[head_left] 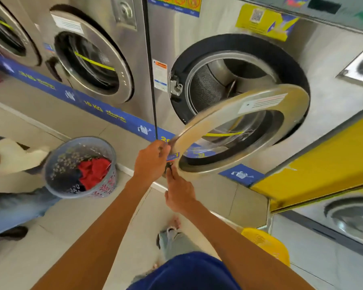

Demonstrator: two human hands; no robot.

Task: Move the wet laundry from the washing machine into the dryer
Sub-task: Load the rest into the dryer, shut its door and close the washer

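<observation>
A steel front-loading machine (327,114) stands ahead with its round door (201,126) swung partly open. The drum (214,80) behind it looks empty. My left hand (150,162) grips the door's free edge by the handle. My right hand (179,193) touches the same edge just below, fingers curled on the dark handle. A grey mesh basket (57,181) sits on the floor to the left, holding red and dark patterned laundry (92,172).
A second machine (92,63) with its door shut stands to the left. Another person's legs in jeans (13,206) and a pale cloth (13,158) are at the far left. A yellow basket (266,243) sits at my right. A yellow ledge (323,162) juts out on the right.
</observation>
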